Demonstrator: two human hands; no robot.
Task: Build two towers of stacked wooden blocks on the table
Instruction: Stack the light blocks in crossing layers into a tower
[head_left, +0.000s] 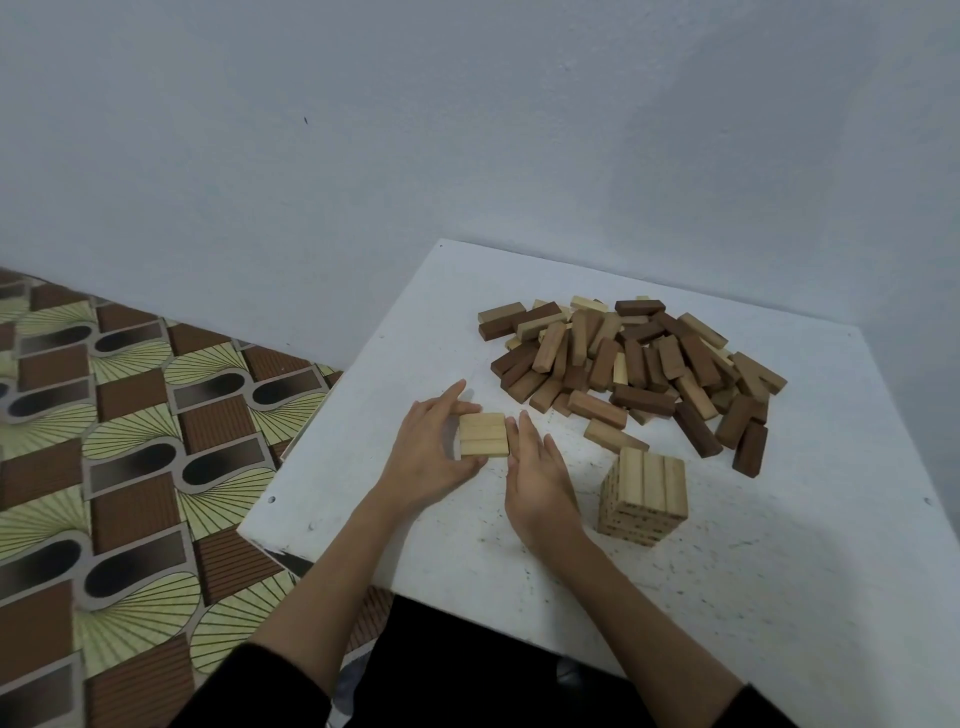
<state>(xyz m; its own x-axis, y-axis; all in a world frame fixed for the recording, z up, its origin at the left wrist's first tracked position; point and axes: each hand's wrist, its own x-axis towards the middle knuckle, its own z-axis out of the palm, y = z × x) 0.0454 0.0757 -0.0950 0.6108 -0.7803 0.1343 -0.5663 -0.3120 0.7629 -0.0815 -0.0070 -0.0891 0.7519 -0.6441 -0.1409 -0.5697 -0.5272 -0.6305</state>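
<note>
Left hand (426, 457), right hand (537, 478) flank low block stack (483, 435), touching sides.

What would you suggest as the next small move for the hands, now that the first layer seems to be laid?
Probably the right hand should fetch a block from the loose pile. The low layer, squared between both hands, lies only one course high, while the finished tower beside it stands many courses tall. The left hand could steady the layer.

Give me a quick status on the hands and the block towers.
Left hand and right hand open, pressing the sides of a low light-wood block layer. Finished tower stands to its right. Loose block pile behind; nothing in the way.
</note>
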